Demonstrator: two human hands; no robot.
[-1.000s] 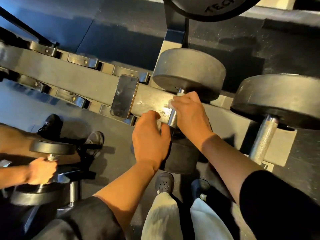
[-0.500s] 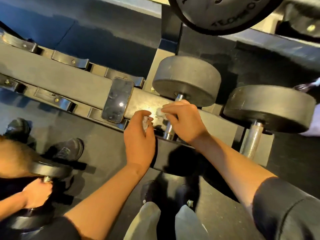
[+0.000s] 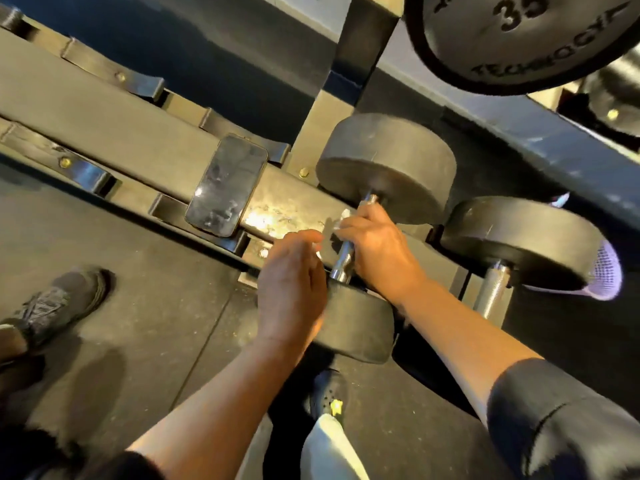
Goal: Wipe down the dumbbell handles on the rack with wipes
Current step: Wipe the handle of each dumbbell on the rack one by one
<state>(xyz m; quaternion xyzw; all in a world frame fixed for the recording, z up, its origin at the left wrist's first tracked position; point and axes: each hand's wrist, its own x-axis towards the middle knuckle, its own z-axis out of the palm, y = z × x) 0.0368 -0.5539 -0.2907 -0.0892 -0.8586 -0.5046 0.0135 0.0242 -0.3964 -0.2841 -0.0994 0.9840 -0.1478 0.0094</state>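
Observation:
A black dumbbell (image 3: 388,168) lies across the rack beam (image 3: 104,119), its chrome handle (image 3: 343,259) pointing toward me. My right hand (image 3: 377,251) curls round the upper part of that handle, and a white wipe (image 3: 343,216) shows at its fingertips. My left hand (image 3: 294,285) hovers just left of the handle with fingers bent; a white scrap peeks out by its fingers, and I cannot tell if it holds it. A second dumbbell (image 3: 519,237) with a chrome handle (image 3: 493,292) sits to the right.
A phone (image 3: 225,185) lies face up on the rack beam left of the hands. A plate marked 35 (image 3: 512,36) hangs at the top right. Another person's shoe (image 3: 59,306) stands on the dark floor at left, a pale shoe (image 3: 606,271) at right. My own foot (image 3: 329,400) is below.
The view has swung closer and tilted. My right hand has closed further round the handle with the wipe, and my left hand has dropped slightly back from the beam.

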